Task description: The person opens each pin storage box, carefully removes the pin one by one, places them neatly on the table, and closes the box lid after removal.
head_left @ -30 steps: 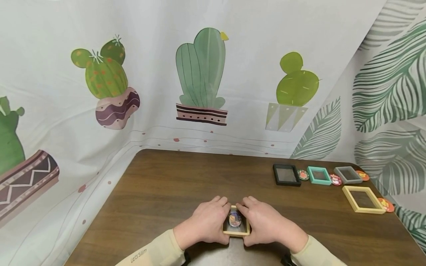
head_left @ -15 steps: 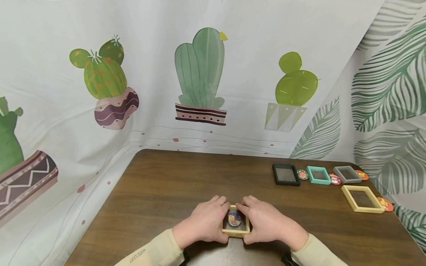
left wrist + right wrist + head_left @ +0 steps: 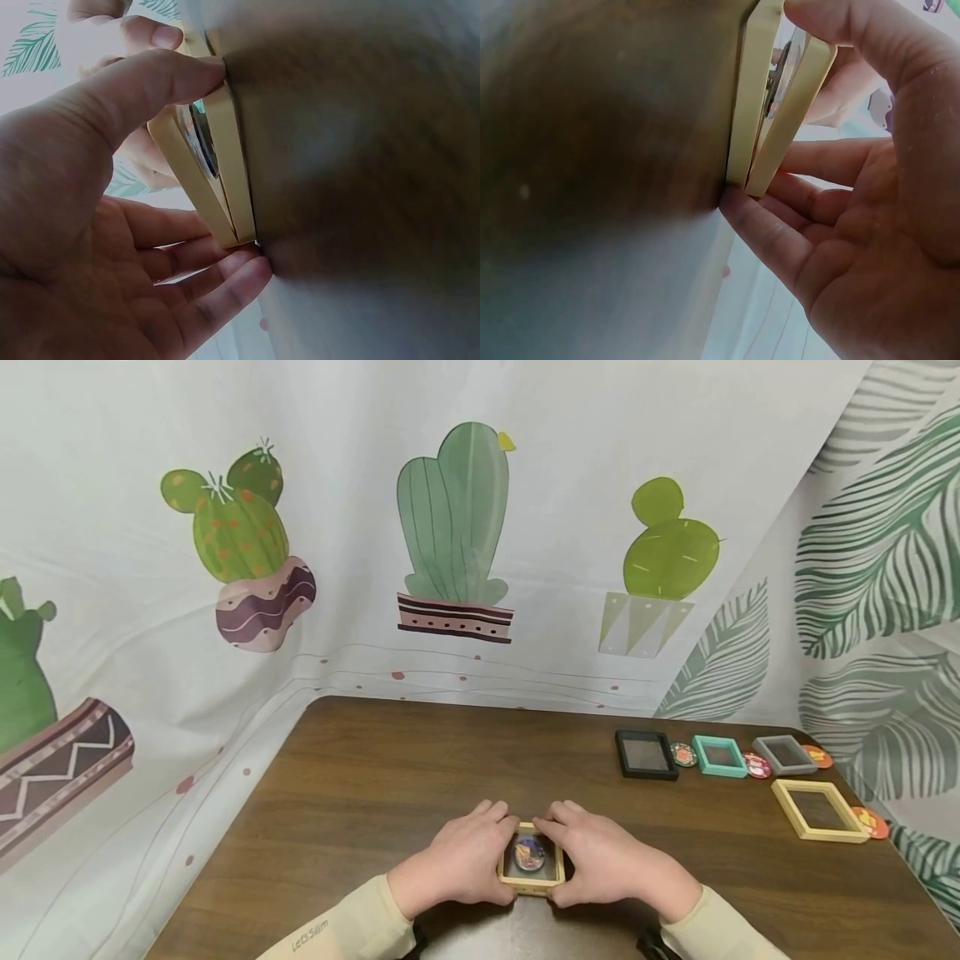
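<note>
Near the front of the table, a yellow display frame (image 3: 531,887) with clear film lies between both hands. A round, patterned poker chip (image 3: 528,853) sits in its middle. My left hand (image 3: 471,856) grips the left side, thumb at the near corner and fingertips at the far one. My right hand (image 3: 596,860) holds the right side the same way. In both wrist views the two halves of the frame (image 3: 234,157) meet at the far end and stand apart at the near end. The chip (image 3: 781,71) shows in that wedge-shaped gap.
At the table's right side lie a black frame (image 3: 621,760), a turquoise frame (image 3: 699,758), a grey frame (image 3: 797,770) and another yellow frame (image 3: 832,836). Poker chips lie beside them, among them a green one (image 3: 683,754) and a red one (image 3: 757,766). A cactus-print cloth (image 3: 555,527) hangs behind.
Both hands stay almost in place on the yellow frame. Slightly more of its side edges shows between them now.
</note>
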A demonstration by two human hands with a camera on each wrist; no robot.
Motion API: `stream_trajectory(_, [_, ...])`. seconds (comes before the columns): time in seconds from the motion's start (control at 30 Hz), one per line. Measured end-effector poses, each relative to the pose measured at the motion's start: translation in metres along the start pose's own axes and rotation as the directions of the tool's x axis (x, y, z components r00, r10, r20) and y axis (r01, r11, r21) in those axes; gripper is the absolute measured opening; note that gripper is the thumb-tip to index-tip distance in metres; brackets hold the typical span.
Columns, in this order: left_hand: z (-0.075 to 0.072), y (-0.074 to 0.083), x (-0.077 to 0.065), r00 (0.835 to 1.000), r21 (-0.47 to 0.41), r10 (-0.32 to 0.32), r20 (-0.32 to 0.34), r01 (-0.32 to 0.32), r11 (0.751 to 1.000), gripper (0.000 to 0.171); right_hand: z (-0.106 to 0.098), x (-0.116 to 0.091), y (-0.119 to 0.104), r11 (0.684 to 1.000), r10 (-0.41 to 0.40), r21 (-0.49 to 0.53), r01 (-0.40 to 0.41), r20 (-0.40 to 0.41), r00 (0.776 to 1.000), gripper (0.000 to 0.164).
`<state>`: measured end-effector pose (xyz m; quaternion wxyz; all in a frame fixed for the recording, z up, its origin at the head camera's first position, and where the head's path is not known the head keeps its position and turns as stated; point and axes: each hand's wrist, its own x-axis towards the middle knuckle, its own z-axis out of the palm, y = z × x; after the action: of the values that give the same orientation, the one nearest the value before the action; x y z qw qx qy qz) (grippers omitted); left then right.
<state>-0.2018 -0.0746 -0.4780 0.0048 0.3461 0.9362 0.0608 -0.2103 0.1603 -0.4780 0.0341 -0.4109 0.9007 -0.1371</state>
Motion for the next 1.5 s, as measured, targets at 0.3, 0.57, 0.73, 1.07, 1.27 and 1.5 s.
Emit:
stream_trajectory(0.3, [-0.003, 0.000, -0.001, 1.000, -0.023, -0.016, 0.018, 0.017, 1.000, 0.087, -0.001, -0.002, 0.000, 0.998, 0.000, 0.059, 0.000, -0.005, 1.000, 0.085])
stream_trajectory(0.57, [-0.004, 0.001, -0.003, 0.999, -0.041, -0.039, 0.018, 0.040, 0.998, 0.089, -0.001, -0.001, 0.002, 0.995, -0.019, 0.101, 0.023, -0.036, 0.999, 0.082])
stream_trajectory(0.73, [-0.004, 0.001, -0.004, 0.999, -0.045, -0.045, 0.009, 0.045, 0.998, 0.090, -0.001, -0.001, 0.006, 0.992, -0.035, 0.123, 0.038, -0.025, 0.999, 0.082])
stream_trajectory(1.07, [-0.004, 0.001, -0.005, 0.998, -0.044, -0.056, 0.018, 0.057, 0.997, 0.096, -0.004, -0.003, 0.015, 0.965, -0.011, 0.263, 0.011, -0.001, 1.000, 0.074])
stream_trajectory(1.27, [-0.004, 0.001, -0.007, 0.998, -0.041, -0.065, 0.011, 0.066, 0.997, 0.095, -0.007, -0.003, 0.020, 0.953, -0.014, 0.303, 0.014, 0.000, 1.000, 0.070])
stream_trajectory(1.5, [-0.003, 0.001, -0.008, 0.998, -0.037, -0.066, 0.000, 0.066, 0.997, 0.093, -0.010, -0.003, 0.027, 0.922, -0.013, 0.386, 0.019, -0.018, 1.000, 0.063])
